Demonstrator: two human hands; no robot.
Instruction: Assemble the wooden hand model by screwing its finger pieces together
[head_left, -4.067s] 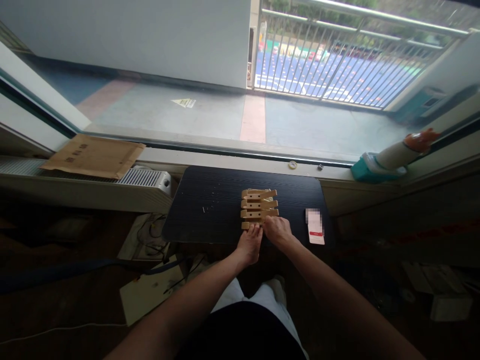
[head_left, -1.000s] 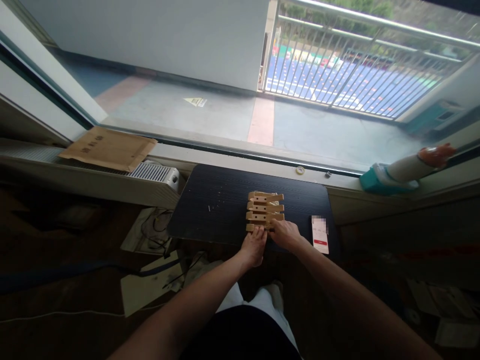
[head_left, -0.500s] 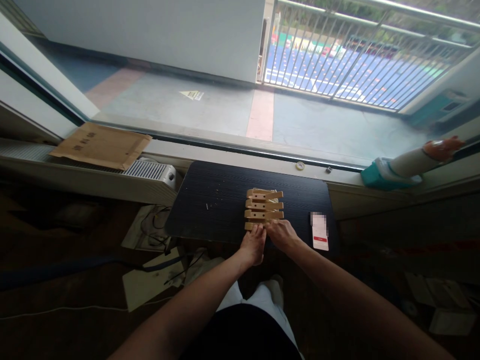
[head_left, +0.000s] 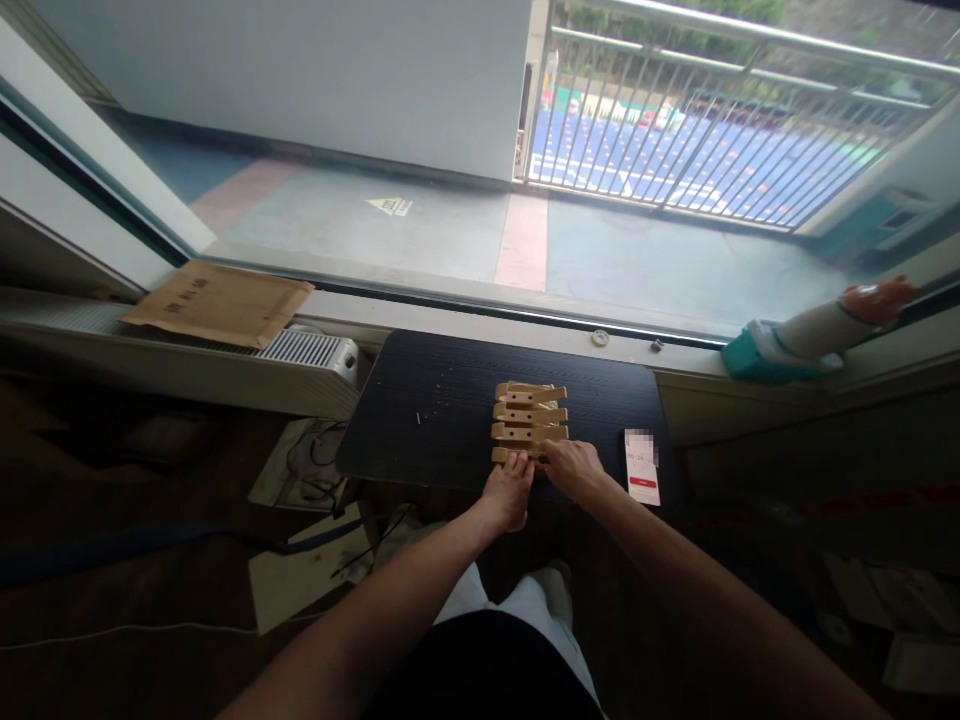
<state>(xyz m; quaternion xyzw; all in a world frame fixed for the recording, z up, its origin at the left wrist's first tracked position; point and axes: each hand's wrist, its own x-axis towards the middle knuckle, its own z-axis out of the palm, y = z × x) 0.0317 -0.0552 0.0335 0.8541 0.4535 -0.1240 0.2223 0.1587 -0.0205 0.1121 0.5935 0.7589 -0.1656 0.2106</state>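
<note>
Right hand (head_left: 573,466) shifted rightward, wooden pieces (head_left: 520,415) lengthwise left-to-right, left hand (head_left: 510,491) touching nearest — can't tell either grip

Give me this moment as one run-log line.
left hand: on nearest wooden piece; right hand: by its right end, grip unclear; other wooden pieces: beyond; phone: on black table, right of hands

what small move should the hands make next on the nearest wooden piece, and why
Perhaps lift the right hand slightly to check the nearest wooden piece: that hand hides its right part, and the left hand, also touching it, could steady it.
</note>
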